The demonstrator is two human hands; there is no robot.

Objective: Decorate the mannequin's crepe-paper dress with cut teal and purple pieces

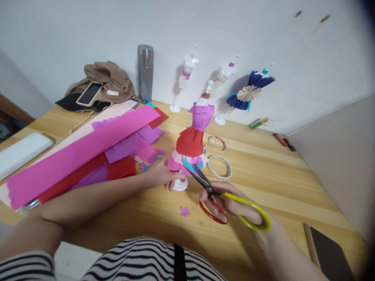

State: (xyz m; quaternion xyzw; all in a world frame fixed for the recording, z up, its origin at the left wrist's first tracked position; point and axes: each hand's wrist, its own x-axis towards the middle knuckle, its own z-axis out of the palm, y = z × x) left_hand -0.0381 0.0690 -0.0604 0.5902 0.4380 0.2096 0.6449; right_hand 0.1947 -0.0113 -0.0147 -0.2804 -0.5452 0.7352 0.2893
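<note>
A small dress form stands on the wooden table in a paper dress (191,136), with a purple top, a red gathered skirt and a pink and blue lower layer. My left hand (159,173) is closed at the lower left of this skirt, its fingers around the pink hem just above the white base (180,184). My right hand (231,203) holds scissors (209,190) with one red and one yellow handle. Their blades are parted and point at the blue and pink hem. Below the base lies a pink paper flower (184,211).
Strips of crepe paper (88,144) cover the left side. Two tape rolls (219,167) lie right of the dress. Behind stand a grey flask (145,74), two white dress forms (190,68) and one in blue paper (249,91). A dark phone-like slab (329,253) lies front right.
</note>
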